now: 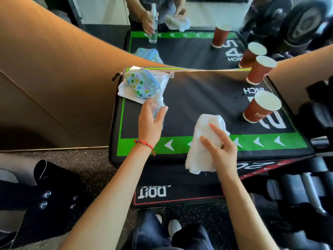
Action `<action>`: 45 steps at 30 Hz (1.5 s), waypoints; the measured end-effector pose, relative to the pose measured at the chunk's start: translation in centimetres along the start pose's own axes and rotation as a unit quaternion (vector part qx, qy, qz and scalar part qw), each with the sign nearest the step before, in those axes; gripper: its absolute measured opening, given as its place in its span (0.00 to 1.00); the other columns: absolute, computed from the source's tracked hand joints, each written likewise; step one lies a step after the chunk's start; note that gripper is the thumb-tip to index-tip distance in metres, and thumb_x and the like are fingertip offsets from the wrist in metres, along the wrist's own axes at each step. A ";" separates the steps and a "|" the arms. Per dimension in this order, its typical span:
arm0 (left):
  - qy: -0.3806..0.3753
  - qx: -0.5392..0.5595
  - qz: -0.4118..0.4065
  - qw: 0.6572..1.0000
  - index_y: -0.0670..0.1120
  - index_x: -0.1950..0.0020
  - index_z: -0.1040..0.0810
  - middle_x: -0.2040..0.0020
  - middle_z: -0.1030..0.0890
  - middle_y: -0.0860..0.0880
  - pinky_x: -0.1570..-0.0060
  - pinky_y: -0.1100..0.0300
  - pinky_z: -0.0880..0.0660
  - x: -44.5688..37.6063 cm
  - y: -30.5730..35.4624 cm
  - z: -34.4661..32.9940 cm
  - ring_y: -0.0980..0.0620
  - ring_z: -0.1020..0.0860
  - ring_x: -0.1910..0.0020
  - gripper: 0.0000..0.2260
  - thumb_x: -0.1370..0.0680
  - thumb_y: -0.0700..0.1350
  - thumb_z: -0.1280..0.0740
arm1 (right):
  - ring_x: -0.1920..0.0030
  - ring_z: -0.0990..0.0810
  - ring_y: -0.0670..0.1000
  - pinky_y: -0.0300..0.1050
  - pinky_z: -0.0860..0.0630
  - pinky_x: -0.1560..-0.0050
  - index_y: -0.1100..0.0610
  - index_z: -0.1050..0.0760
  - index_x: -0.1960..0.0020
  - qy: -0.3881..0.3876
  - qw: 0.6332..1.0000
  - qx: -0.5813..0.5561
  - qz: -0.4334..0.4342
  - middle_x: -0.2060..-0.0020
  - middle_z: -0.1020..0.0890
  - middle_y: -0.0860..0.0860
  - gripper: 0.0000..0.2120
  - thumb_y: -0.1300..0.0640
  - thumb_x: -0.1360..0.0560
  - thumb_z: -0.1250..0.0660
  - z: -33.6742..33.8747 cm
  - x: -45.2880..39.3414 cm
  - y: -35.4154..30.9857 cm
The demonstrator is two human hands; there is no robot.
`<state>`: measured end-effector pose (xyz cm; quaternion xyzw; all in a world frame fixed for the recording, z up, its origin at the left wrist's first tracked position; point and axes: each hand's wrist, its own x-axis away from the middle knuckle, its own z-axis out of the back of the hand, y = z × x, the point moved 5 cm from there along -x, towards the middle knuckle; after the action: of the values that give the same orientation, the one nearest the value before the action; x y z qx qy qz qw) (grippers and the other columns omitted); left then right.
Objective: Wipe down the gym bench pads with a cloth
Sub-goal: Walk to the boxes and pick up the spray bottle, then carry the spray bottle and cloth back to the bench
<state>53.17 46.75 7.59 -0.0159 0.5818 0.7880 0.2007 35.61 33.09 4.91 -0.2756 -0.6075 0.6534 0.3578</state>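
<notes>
White cloth [201, 143] is lying bunched on the pad's near green strip, hanging over the front edge of the surface [207, 94]. R hand [220, 150] is gripping it w/ curled fingers, index lying straighter on top. L hand [150, 121] is holding a clear spray bottle [159, 107], grip wrapped round it, left of the cloth. Just beyond that grip, a dotted blue cloth [142, 84] is sitting on a white one. Two red paper cups [261, 107] are standing far right of the R grip.
</notes>
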 end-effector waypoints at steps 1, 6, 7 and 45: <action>-0.008 0.007 0.002 1.000 0.38 0.40 0.29 0.49 0.24 0.46 0.55 0.69 0.34 -0.3 -0.2 -0.2 0.46 0.25 0.49 0.14 0.23 0.43 0.35 | 0.60 0.24 0.31 0.27 0.26 0.61 0.35 0.22 0.53 0.009 1.000 -0.002 -0.001 0.57 0.21 0.34 0.17 0.57 0.32 0.26 0.1 0.2 0.1; -0.046 0.083 0.010 0.995 0.44 0.41 0.29 0.54 0.21 0.50 0.55 0.69 0.27 -0.5 0.4 -1.1 0.57 0.21 0.57 0.10 0.21 0.44 0.38 | 0.57 0.23 0.32 0.34 0.26 0.55 0.35 0.22 0.53 0.064 0.998 -0.015 -0.010 0.58 0.21 0.29 0.17 0.56 0.33 0.25 0.9 1.2 0.5; -0.060 0.098 -0.003 0.993 0.47 0.45 0.29 0.58 0.23 0.53 0.61 0.73 0.29 -0.3 0.9 -1.4 0.62 0.22 0.63 0.05 0.21 0.43 0.38 | 0.57 0.23 0.33 0.35 0.26 0.54 0.35 0.22 0.53 0.079 0.997 -0.017 -0.009 0.58 0.21 0.29 0.17 0.56 0.33 0.25 1.2 1.5 0.6; -0.825 0.116 0.053 0.551 0.30 0.71 0.29 0.81 0.30 0.44 0.80 0.68 0.36 62.9 16.3 -15.3 0.53 0.33 0.85 0.36 0.32 0.66 0.38 | 0.56 0.24 0.31 0.26 0.27 0.58 0.38 0.25 0.49 0.698 0.701 -0.105 -0.105 0.52 0.24 0.36 0.21 0.62 0.31 0.28 31.1 58.6 13.2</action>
<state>-13.28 47.42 1.19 0.6952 0.2475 0.3903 0.5505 -25.55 61.47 -0.37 -0.6230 -0.2732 0.1644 0.7143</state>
